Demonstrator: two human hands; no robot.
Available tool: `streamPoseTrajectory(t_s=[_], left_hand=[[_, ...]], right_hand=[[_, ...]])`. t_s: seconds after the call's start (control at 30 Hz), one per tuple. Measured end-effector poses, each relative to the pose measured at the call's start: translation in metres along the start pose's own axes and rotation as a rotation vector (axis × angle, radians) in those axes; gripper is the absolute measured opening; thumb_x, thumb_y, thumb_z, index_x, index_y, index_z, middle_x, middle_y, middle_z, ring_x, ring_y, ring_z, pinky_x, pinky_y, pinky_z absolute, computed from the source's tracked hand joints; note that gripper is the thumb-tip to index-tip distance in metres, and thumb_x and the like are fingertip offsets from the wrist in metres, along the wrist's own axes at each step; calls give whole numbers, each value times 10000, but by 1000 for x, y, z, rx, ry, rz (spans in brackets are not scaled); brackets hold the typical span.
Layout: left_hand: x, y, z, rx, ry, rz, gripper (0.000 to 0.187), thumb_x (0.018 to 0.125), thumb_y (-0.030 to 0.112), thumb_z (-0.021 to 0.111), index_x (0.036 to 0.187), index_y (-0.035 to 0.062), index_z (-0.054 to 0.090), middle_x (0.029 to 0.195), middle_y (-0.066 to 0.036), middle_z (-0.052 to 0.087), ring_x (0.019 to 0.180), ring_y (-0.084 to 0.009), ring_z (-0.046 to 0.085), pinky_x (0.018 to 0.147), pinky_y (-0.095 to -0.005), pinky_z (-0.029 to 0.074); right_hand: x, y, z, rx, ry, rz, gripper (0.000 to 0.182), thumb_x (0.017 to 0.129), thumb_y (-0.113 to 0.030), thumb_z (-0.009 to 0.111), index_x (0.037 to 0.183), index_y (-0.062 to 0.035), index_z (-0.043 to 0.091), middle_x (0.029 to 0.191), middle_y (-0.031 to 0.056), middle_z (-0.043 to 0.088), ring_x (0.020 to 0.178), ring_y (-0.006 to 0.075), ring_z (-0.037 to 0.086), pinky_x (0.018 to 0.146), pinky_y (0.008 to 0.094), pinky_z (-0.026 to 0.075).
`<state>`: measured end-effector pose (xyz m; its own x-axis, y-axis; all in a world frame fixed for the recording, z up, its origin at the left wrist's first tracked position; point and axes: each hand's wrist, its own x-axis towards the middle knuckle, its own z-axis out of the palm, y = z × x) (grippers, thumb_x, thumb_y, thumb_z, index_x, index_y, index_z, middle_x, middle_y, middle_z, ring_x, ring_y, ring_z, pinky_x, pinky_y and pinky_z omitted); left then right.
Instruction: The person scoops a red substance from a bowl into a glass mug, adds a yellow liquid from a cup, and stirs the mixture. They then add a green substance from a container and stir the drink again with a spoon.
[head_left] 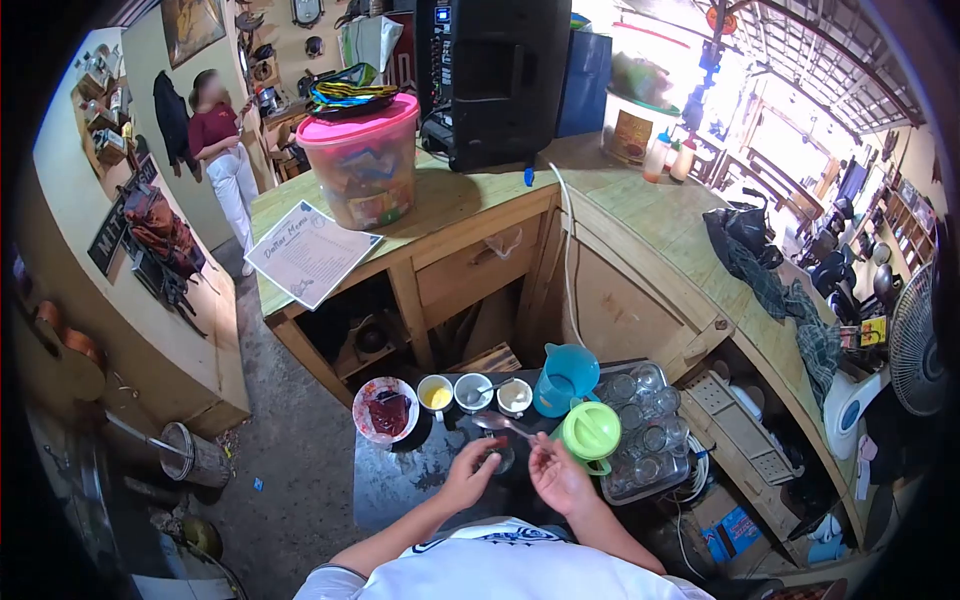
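My right hand (560, 478) pinches the handle of a metal spoon (498, 422), whose bowl points left. Left of it, my left hand (468, 475) has its fingers apart beside a clear glass (502, 458), which is partly hidden; contact with the glass is unclear. Beyond my hands, three white cups stand in a row: one with yellow contents (437, 394), one with a spoon in it (472, 392), and one with pale contents (515, 397). A bowl of dark red stuff (388, 411) sits at the left. A blue pitcher (566, 380) and a green lidded pitcher (590, 432) stand to the right.
A tray (650, 490) of several upturned glasses lies right of the pitchers. Behind runs a wooden counter (470, 222) with a pink-lidded tub (360, 165), a menu sheet (310, 254) and a black speaker (505, 80). A person (217, 150) stands at the back left.
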<state>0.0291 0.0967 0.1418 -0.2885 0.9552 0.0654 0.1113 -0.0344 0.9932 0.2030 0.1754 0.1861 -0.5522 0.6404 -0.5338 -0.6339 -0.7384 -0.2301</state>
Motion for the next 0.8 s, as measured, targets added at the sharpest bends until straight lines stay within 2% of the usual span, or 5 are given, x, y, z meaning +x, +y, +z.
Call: streamPoseTrajectory(t_s=[0.03, 0.13, 0.33, 0.53, 0.8], left_hand=[[1, 2, 1, -67, -117, -106, 364, 1012, 237, 439, 1297, 30, 529, 1266, -95, 576, 1086, -166, 557, 901, -303, 450], [4, 40, 12, -656, -3, -400, 407, 1033, 290, 380, 1294, 19, 537, 1274, -95, 576, 1085, -157, 561, 913, -303, 461], [12, 28, -6, -584, 160, -380, 368, 1037, 267, 372, 1118, 10, 621, 1141, -111, 642, 968, -160, 624, 840, -286, 500], [35, -44, -122, 279, 623, -229, 282, 972, 181, 439, 846, 20, 633, 822, -128, 663, 663, -234, 647, 618, -343, 513], [22, -75, -195, 1141, 836, -307, 162, 837, 147, 568, 871, 23, 666, 850, -183, 611, 816, -374, 612, 731, -484, 487]], right_hand=[[5, 9, -3, -6, -41, 57, 315, 955, -276, 569, 1139, -27, 625, 1042, 85, 615, 919, 158, 595, 881, 305, 517], [15, 34, -3, -24, -56, 134, 333, 957, -290, 562, 1173, -43, 612, 1058, 62, 610, 933, 150, 587, 901, 312, 507], [9, 44, 5, -228, -25, 209, 368, 959, -263, 568, 1279, -87, 523, 1175, 95, 576, 1063, 203, 560, 976, 380, 469], [8, 15, -23, -170, 81, 162, 432, 955, -266, 563, 1326, -101, 416, 1365, 161, 464, 1222, 310, 479, 1045, 490, 399], [-4, -5, -41, -104, 169, 91, 414, 977, -319, 467, 1315, -83, 439, 1383, 169, 474, 1212, 312, 490, 1028, 484, 400]])
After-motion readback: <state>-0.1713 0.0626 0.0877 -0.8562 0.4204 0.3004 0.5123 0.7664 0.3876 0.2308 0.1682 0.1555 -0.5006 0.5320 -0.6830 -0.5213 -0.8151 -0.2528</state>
